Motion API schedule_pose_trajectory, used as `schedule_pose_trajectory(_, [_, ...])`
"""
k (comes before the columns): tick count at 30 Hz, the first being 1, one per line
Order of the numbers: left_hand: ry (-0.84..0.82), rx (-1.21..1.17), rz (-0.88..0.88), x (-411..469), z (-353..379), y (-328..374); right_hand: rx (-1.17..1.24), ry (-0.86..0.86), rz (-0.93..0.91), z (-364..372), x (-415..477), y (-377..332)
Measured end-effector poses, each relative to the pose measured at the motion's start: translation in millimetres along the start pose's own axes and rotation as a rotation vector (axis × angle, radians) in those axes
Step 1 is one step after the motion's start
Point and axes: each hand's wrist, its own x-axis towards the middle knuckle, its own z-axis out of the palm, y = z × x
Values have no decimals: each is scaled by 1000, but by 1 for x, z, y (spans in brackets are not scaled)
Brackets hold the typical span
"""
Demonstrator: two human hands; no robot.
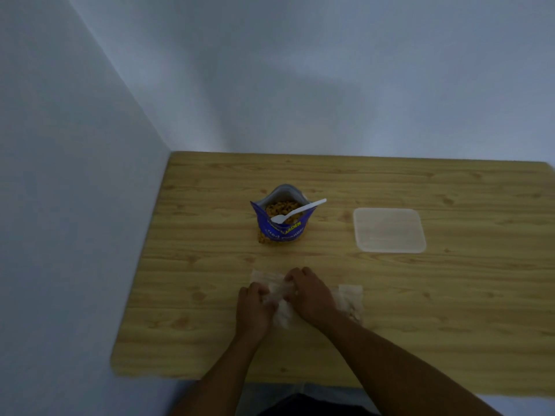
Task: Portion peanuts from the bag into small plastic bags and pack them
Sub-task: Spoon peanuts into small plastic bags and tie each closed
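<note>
Both hands (282, 298) grip a small plastic bag (280, 307).

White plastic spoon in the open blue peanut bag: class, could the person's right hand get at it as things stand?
Probably yes. The white plastic spoon sticks out of the open blue peanut bag with bare wooden table before it, but the right hand first must release the small clear plastic bag.

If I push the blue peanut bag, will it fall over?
Probably, if pushed near the top. The blue peanut bag stands upright and open, and its soft sides would likely crumple. The white spoon leaning out could slide off, and peanuts may spill.
</note>
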Motion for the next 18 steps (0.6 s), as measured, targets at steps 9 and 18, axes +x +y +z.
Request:
schedule_pose_trajectory(9, [-30,9,18,2,-3,3,62,65,1,0,2,2])
schedule_pose_trajectory(18, [-50,6,9,2,-8,-1,194,-13,-33,-23,0,3])
